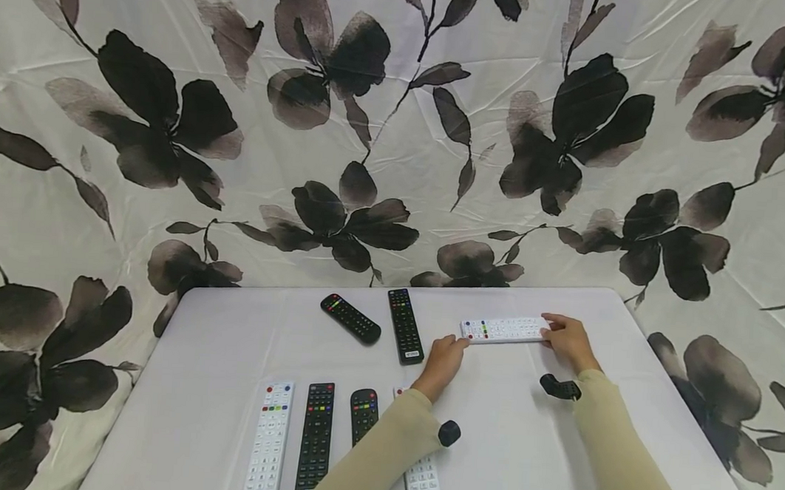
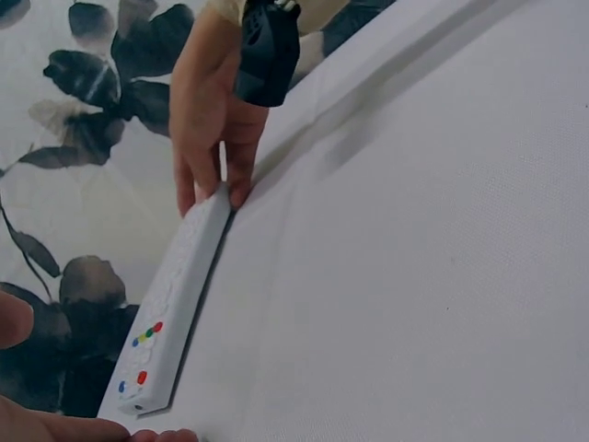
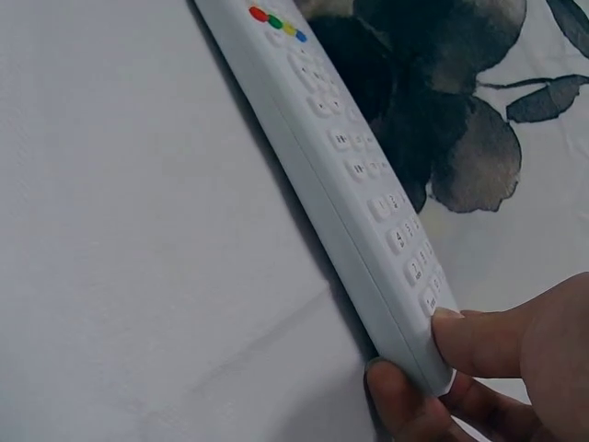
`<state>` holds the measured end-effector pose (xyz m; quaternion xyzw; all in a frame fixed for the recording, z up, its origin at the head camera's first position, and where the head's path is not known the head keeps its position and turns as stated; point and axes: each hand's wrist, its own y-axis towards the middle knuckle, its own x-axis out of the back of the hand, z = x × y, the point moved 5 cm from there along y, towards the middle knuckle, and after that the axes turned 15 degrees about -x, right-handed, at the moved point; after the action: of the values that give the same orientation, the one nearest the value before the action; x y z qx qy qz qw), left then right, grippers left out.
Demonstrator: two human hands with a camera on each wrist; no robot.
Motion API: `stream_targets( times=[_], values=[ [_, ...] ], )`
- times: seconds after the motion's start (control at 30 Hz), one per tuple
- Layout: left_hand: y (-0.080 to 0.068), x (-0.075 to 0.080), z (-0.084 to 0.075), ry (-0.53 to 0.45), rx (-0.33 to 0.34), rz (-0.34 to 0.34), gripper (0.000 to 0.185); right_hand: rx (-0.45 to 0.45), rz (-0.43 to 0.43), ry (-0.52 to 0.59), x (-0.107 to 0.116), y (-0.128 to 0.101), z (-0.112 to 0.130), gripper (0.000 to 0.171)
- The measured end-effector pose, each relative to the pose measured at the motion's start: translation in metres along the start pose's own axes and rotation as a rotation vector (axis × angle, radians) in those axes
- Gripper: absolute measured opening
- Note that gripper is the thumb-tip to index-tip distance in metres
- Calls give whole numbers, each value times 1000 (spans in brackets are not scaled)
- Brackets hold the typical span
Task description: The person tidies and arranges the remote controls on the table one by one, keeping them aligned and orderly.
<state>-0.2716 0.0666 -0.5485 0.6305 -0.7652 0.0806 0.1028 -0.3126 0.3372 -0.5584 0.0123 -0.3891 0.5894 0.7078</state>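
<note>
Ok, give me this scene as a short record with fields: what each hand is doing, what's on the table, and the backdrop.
Left hand: touches the left end of the white remote
Right hand: pinches its right end
White remote: lies flat, crosswise, near the far edge of the table
Far black remotes: two
Near row: four remotes, one partly under the left sleeve
Backdrop: white cloth with dark flowers

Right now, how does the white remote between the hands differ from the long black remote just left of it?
The white remote lies crosswise, pinched at one end by the right hand, the left hand at the other. The black remote lies lengthwise, untouched. Both are slim, button side up, on the table.
</note>
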Motion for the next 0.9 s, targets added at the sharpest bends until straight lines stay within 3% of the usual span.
stream_targets(
  times=[0.43,0.57,0.8,0.9],
  values=[
    [-1,-7,4,-22,101,119,52,-6,-4,25,-9,-15,-5,48],
    [-3,-4,4,-12,103,110,54,-12,-23,24,-13,-20,-5,48],
    [-13,0,3,-106,105,35,53,-3,-38,52,-17,-36,-14,47],
    [-17,3,0,-90,80,-1,57,25,-29,92,-18,-47,-17,46]
  ],
)
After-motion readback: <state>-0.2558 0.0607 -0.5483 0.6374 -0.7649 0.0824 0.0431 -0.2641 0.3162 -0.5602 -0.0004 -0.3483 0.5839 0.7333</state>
